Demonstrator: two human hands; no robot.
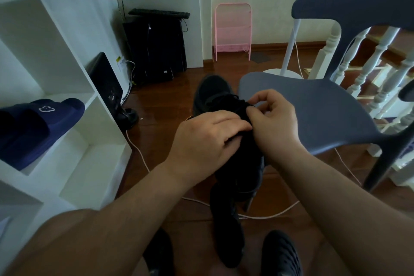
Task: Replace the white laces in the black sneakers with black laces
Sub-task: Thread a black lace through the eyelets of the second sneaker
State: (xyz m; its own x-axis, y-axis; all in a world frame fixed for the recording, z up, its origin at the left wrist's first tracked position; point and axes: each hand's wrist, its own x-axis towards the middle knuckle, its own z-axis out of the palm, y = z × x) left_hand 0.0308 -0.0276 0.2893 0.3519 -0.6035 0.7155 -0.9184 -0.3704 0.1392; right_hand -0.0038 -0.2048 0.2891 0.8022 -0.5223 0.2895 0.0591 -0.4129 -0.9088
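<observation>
Sneakers first, from the head view: one black low-top fabric sneaker (212, 94) lies toe-away on the wooden floor just beyond both hands, and a second dark one (237, 170) seems to sit directly under them, probably raised so the eyelets face up. Left hand (201, 141) lies fingers-flat over the tongue, apparently steadying it, its grip closed round nothing. Right hand (272, 116), touching the left fingertips, pinches the black lace (240, 105) at the eyelets, likely threading or snugging it. No white lace is identifiable; the one thin white cord (268, 215) on the floor below the hands may be a cable. Right of the grip stands one grey plastic chair (313, 105); far left, one pair of navy slippers (38, 123) on a white shelf.
</observation>
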